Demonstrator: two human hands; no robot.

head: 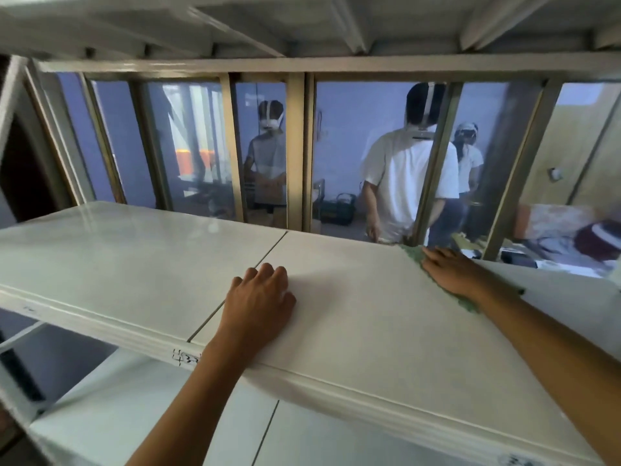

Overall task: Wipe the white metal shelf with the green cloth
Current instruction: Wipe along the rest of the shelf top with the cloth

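Your left hand (258,299) lies palm down at the centre of the frame, fingers loosely curled and close together, forearm running down to the lower left. Your right hand (450,269) reaches to the upper right of the frame, flat and palm down, fingers extended, its arm stretching from the lower right corner.

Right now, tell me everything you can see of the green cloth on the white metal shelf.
The green cloth is a pale green, fuzzy-looking rag lying flat on the white metal shelf, at the far right by its back edge. The right hand presses on it palm down, hiding most of it; only a corner ahead of the fingertips and a ragged strip along the wrist show. The left hand rests on the bare shelf, apart from it.
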